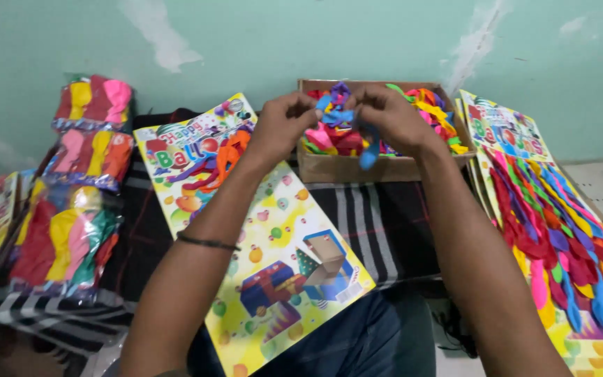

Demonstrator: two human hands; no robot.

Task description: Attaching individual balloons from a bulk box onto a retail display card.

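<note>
Two hands, one blue balloon, three bags

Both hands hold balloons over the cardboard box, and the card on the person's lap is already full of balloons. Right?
Not quite. In the head view, the card on the lap has balloons only along its top; the rest is bare. Both hands, left hand and right hand, do hold balloons over the cardboard box.

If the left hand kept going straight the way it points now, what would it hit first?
Probably the loose balloons heaped in the cardboard box. The left hand reaches forward and inward toward that heap, though depth is hard to judge.
</note>
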